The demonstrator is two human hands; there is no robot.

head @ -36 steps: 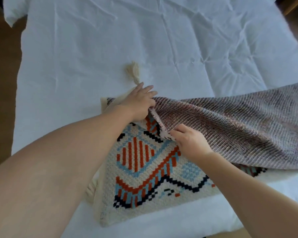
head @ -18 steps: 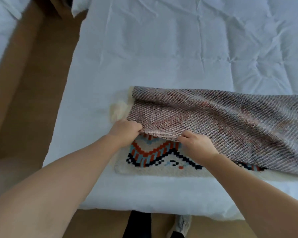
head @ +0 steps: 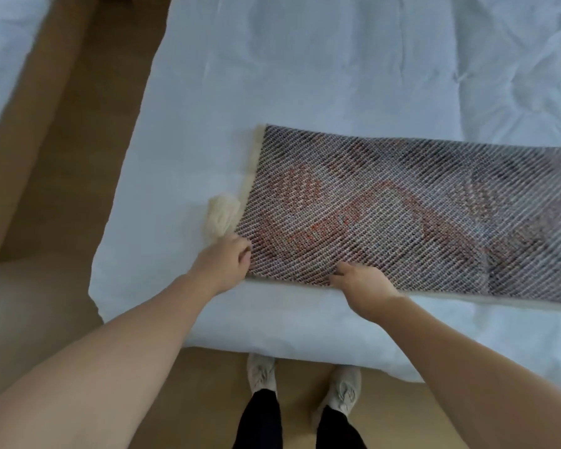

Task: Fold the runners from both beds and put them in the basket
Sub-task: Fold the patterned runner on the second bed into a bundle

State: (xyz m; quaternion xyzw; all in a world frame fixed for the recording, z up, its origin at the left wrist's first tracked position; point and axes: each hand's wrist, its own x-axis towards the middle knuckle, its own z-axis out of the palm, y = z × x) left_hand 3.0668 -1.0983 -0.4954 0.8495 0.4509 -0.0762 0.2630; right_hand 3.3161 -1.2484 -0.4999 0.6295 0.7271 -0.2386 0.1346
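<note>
Item: woven patterned bed runner (head: 402,215), reverse side up, folded lengthwise on the white quilted bed (head: 305,76) — running off toward 3 o'clock. We pinch its near-left corner with our left hand (head: 222,262); our right hand (head: 363,281) presses flat, fingers spread, on the near edge. Risk — edges slipping out of line if we let go unevenly.

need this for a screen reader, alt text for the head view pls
Left hand and right hand press the near edge of a folded woven runner, its greyish reverse side up, on a white-sheeted bed; a cream tassel pokes out left.
</note>
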